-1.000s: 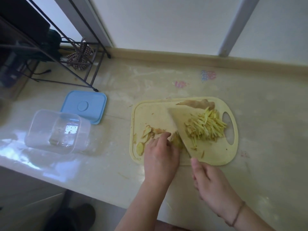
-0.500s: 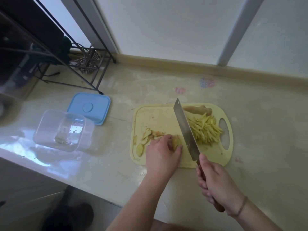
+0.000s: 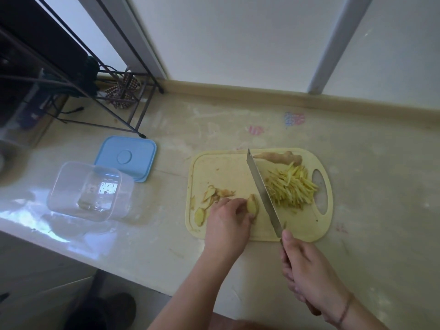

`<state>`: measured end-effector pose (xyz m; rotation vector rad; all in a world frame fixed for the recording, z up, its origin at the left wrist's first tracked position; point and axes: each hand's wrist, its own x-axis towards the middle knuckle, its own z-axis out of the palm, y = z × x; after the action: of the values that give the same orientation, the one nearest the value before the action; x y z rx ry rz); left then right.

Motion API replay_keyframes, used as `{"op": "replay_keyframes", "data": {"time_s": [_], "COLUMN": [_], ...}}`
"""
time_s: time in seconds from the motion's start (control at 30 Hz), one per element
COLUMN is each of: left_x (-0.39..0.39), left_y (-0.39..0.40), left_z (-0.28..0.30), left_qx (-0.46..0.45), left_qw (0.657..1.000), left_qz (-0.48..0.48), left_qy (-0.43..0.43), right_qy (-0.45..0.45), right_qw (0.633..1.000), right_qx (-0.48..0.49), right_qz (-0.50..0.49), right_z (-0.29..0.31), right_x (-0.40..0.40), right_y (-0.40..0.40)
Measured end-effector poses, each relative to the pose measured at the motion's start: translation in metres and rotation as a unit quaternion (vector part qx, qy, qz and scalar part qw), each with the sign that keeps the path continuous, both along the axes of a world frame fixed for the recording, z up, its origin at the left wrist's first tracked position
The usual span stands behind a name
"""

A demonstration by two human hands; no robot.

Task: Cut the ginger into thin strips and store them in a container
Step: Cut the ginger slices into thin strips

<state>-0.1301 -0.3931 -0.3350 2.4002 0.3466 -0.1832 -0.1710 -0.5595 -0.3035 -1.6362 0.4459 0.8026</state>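
Left hand [image 3: 227, 222] pinches knobbly ginger piece [image 3: 252, 206]; right hand [image 3: 309, 270] grips flat steel knife [image 3: 262, 189].

Pale stone counter [image 3: 238, 120], frosted window panes [image 3: 238, 39] — dark wire rack [image 3: 100, 75] left

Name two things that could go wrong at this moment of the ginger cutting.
1. The left hand holds the ginger piece close beside the knife; a slip could nick a fingertip.
2. The strips are piled near the cutting board handle hole, so some may fall through.
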Motion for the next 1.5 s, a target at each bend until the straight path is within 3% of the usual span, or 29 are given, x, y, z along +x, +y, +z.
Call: {"op": "replay_keyframes", "data": {"time_s": [0.23, 0.47, 0.87, 1.03, 1.23, 1.5], "left_x": [-0.004, -0.011, -0.004, 0.0, 0.021, 0.026], "left_y": [0.004, 0.013, 0.018, 0.017, 0.02, 0.027], "left_z": [-0.001, -0.011, -0.03, -0.034, -0.035, -0.034], "left_qx": [-0.032, 0.062, 0.1, 0.091, 0.083, 0.119], "left_qw": [0.999, 0.978, 0.95, 0.954, 0.954, 0.916], "left_qz": [-0.023, -0.162, -0.183, -0.166, -0.175, -0.257], "left_qy": [-0.013, -0.116, -0.232, -0.233, -0.229, -0.284], "right_qy": [0.036, 0.021, 0.016, 0.029, -0.003, -0.006], "right_qw": [0.999, 1.0, 1.0, 0.999, 1.0, 0.999], "right_qx": [0.006, -0.003, -0.013, 0.022, -0.002, -0.013], "right_qz": [0.011, -0.017, -0.015, -0.027, 0.016, 0.036], "right_z": [-0.003, -0.002, -0.004, -0.001, -0.003, -0.004], "right_x": [-0.012, -0.021, -0.013, -0.004, 0.018, 0.02], "right_y": [0.006, 0.009, 0.011, 0.017, 0.015, 0.013]}}
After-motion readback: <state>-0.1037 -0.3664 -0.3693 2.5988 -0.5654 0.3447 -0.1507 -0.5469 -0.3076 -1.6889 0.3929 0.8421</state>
